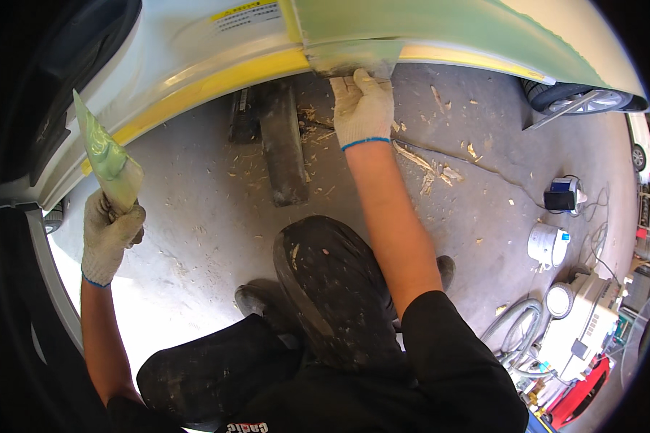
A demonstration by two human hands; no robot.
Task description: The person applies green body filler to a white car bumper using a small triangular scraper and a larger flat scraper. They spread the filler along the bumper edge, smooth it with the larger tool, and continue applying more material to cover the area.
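Observation:
My left hand [113, 232], in a white knit glove, is closed round the lower end of a putty spreader [128, 184]. A lump of pale green putty [107, 153] sits on that spreader, which is held upright beside the car. My gloved right hand [365, 114] grips a wide, flat spreader [326, 63], thumb on top. Its blade lies against the lower edge of the car's side panel, where dark smears show. Green putty [440, 30] covers the panel above and to the right. A yellow strip [217, 92] runs along the sill.
A dark beam-like block [283, 151] lies on the floor below the sill, among torn scraps [427, 167]. A cable crosses the floor to the right. A white bucket [547, 245], a coiled hose [516, 325] and a wheeled machine [581, 325] stand right. A car wheel [585, 99] is far right.

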